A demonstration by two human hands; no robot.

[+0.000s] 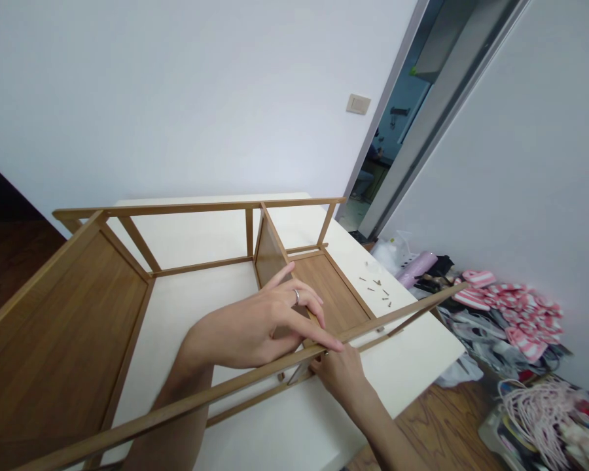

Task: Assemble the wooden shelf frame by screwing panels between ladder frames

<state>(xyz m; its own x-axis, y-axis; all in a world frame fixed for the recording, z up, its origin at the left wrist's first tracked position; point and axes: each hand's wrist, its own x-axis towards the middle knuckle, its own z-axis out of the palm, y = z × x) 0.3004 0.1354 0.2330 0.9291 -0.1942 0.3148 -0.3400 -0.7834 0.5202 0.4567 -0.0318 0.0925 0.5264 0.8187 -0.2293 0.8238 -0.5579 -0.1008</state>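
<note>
A wooden shelf frame point(69, 327) lies on its side on a white table point(412, 366). My left hand point(260, 320) rests on the frame's near rail point(402, 311) where the middle divider panel point(269, 252) meets it. Its thumb runs along the rail and its fingers curl over the divider's edge; a ring shows on one finger. My right hand point(341, 376) reaches up under the same rail at the joint, fingers hidden behind the wood. Several small screws point(377, 288) lie loose on the table to the right of the frame.
A pile of pink-and-white striped items and dark clothes point(500, 314) lies on the wood floor at the right. A tangle of pale cord point(540, 412) sits nearer. An open doorway point(397, 144) is behind the table, with a wall switch point(358, 103) beside it.
</note>
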